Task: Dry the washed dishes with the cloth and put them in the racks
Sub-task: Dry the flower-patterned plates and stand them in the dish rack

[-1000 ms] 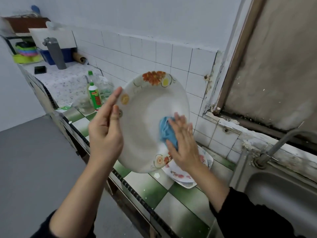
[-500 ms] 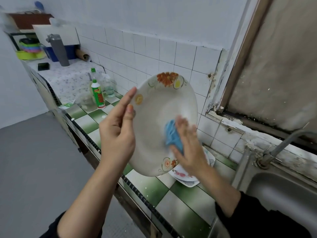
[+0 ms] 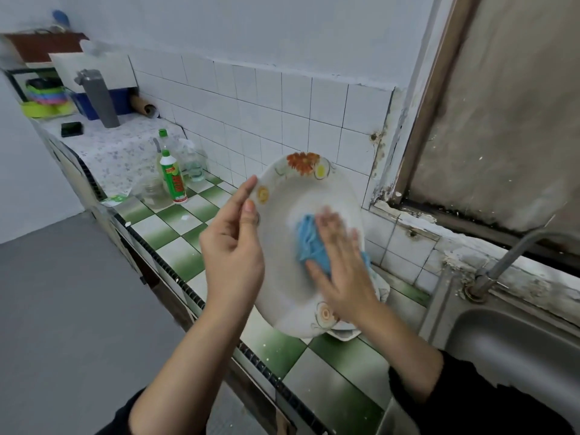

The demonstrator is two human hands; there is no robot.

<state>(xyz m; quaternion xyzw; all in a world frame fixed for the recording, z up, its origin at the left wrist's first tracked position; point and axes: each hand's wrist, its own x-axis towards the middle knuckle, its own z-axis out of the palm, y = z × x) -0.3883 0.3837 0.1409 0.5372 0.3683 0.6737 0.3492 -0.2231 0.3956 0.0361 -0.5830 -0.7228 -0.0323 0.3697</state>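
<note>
A white plate with orange and yellow flowers on its rim stands tilted upright in the air above the counter. My left hand holds its left rim, thumb on the front and fingers behind. My right hand presses a blue cloth flat against the plate's inner face with straight, spread fingers. More flowered plates lie on the counter behind and below, mostly hidden by the held plate.
Below lies the green and white tiled counter, its edge towards me. A steel sink and tap are at the right. Detergent bottles and a jar stand further left; a grey bottle and bowls sit at the far end.
My right hand has slid the blue cloth around the plate's inner face. The view has shifted, so plate and hands now sit further right and lower. My left hand keeps its hold.
</note>
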